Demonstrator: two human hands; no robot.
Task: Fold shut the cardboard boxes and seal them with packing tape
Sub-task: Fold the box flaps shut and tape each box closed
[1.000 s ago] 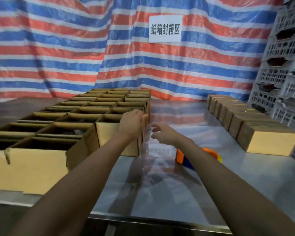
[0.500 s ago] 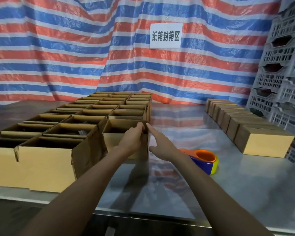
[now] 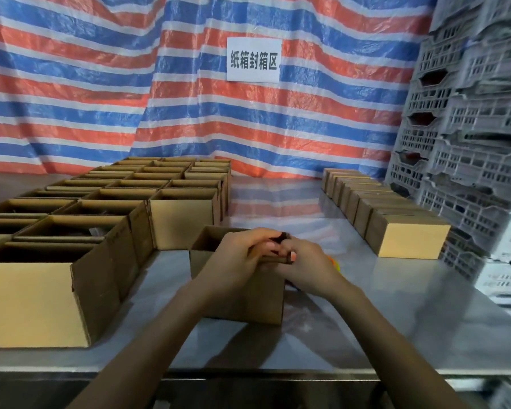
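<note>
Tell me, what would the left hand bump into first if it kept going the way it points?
Probably the right hand: the left hand points rightward across the open box, and their fingers already seem to meet at its rim.

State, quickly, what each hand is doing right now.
Left hand: closed, holding the top edge of the box.
Right hand: closed, holding the same edge.

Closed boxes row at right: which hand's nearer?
Right. The right hand grips the front box at its right rim, toward the closed row; the left hand grips beside it, further left.
</note>
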